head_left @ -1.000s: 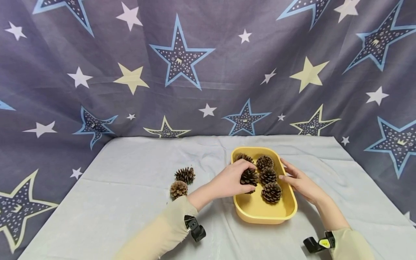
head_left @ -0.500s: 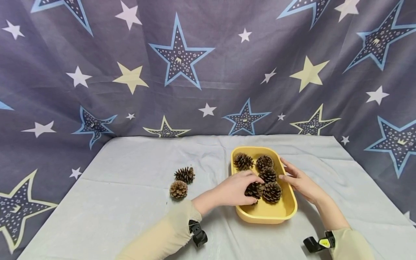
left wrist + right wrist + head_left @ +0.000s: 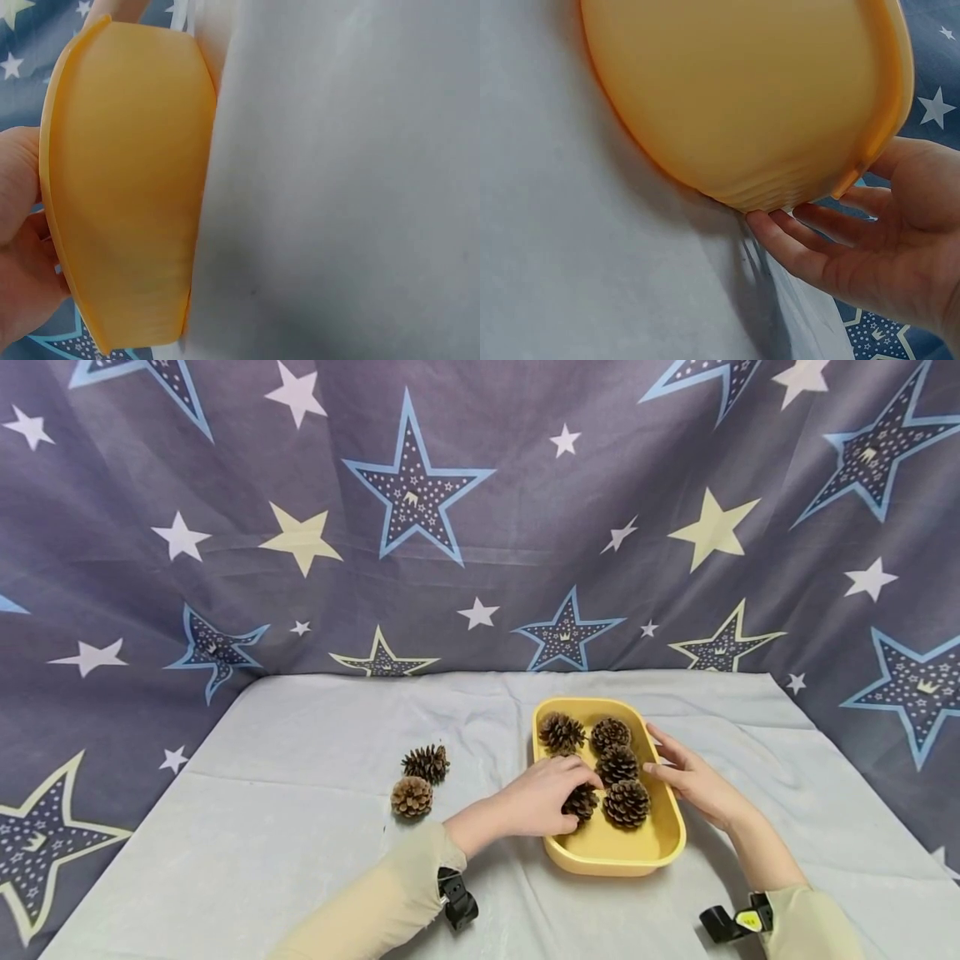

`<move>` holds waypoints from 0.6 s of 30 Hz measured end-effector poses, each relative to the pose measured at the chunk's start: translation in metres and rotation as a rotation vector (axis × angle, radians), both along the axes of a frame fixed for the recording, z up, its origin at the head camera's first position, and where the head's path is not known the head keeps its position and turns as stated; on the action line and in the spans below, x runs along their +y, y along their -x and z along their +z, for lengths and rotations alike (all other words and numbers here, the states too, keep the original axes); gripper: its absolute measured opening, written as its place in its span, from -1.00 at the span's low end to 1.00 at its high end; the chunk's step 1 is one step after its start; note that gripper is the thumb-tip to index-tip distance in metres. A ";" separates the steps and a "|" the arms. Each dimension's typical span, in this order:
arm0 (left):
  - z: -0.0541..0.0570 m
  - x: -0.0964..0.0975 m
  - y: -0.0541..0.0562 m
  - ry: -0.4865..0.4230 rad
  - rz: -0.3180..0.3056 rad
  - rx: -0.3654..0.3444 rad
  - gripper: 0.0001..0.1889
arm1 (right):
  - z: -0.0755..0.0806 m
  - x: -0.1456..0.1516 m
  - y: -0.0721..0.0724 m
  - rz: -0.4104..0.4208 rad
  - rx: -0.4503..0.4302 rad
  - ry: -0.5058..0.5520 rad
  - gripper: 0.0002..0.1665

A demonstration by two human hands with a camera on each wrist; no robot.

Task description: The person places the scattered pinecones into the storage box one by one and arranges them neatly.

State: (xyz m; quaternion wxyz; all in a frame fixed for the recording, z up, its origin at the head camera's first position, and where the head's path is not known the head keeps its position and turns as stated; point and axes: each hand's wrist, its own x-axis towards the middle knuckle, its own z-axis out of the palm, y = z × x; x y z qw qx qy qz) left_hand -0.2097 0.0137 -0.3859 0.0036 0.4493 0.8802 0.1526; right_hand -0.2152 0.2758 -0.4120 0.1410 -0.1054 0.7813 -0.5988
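My left hand [image 3: 543,797] reaches over the near-left rim of a yellow plastic tub [image 3: 600,864], its fingers and thumb round a brown pine cone [image 3: 582,803] low inside. Several more cones sit in the tub, among them a pine cone [image 3: 627,803] just right of the held one and a pine cone [image 3: 562,732] in the far-left corner. My right hand [image 3: 697,787] holds the tub's right side, thumb at the rim. In the right wrist view its fingertips [image 3: 759,219] press the outer wall. The left wrist view hides the held cone behind the tub wall.
Left of the tub, two pine cones lie close together on the pale grey cloth: a dark pine cone [image 3: 427,764] on its side and a lighter pine cone [image 3: 412,797] nearer. A star-patterned curtain [image 3: 480,527] hangs behind the table.
Inside the tub, my left hand has brought its pine cone nearer to me, then slightly left, away from the neighbouring cone. My right hand stays on the tub's side.
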 end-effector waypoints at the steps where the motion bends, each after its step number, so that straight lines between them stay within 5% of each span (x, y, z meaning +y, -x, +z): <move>1: -0.001 0.000 0.002 -0.009 0.007 0.000 -0.47 | 0.000 0.000 0.000 -0.002 -0.002 0.001 -0.13; 8: -0.005 -0.002 0.008 -0.054 0.074 -0.004 -0.47 | 0.000 0.000 0.001 -0.004 -0.007 0.004 -0.13; 18: -0.006 -0.002 0.008 -0.075 0.089 -0.017 -0.38 | -0.001 0.000 0.001 -0.008 -0.005 -0.004 -0.13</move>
